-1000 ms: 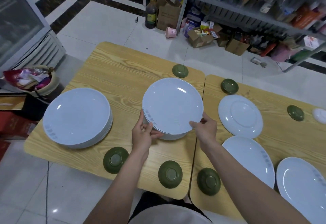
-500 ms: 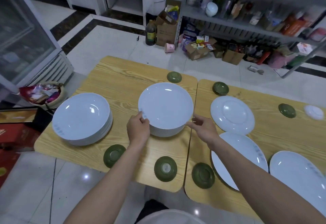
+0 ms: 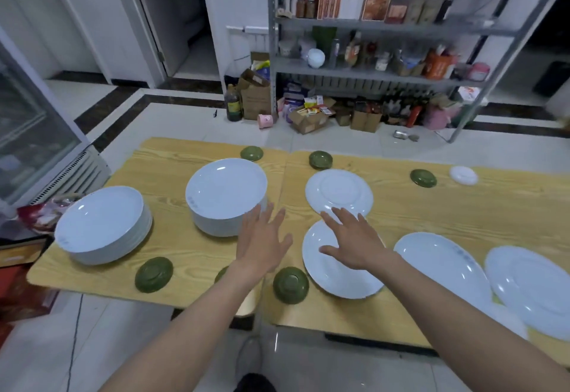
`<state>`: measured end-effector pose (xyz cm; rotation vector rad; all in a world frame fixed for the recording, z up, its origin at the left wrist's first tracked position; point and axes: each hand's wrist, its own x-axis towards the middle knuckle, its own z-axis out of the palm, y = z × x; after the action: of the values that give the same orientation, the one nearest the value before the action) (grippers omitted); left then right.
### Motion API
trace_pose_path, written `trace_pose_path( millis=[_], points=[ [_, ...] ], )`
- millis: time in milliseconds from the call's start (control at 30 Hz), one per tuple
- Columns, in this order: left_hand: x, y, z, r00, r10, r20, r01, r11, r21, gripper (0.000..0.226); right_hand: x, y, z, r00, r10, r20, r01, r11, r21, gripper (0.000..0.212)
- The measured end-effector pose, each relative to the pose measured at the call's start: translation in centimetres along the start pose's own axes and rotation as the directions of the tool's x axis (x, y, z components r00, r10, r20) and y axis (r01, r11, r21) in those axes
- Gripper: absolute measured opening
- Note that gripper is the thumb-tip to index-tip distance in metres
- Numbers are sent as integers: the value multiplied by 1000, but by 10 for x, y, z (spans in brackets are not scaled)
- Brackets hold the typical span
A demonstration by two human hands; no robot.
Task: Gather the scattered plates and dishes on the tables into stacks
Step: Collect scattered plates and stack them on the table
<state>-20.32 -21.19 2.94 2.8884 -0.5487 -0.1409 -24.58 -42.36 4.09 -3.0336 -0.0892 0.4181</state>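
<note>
Two stacks of white plates stand on the left wooden table: a wide stack at the far left and a taller stack near the table seam. My left hand hovers with spread fingers just right of the taller stack and holds nothing. My right hand is spread flat above a single white plate on the right table. Beyond that plate lies an upside-down plate. Two more single plates, a nearer plate and an edge plate, lie to the right.
Several small green dishes lie upside down: one dish and another by the near edge, others along the far edge. A small white dish sits far right. A metal shelf rack and boxes stand behind; a fridge is at left.
Both hands have let go of the taller stack, which now rests on the table. They moved right, the right hand over the single plate. The camera tilted up.
</note>
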Motion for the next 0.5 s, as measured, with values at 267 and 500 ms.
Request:
trace_pose_path(
  millis=[267, 500],
  points=[
    [-13, 72, 19, 993, 114, 37, -117, 990, 73, 62, -49, 50, 11, 994, 102, -39, -101, 994, 32, 81],
    [9, 102, 34, 974, 218, 56, -221, 974, 47, 63, -64, 79, 12, 971, 231, -53, -227, 971, 80, 76]
  ],
)
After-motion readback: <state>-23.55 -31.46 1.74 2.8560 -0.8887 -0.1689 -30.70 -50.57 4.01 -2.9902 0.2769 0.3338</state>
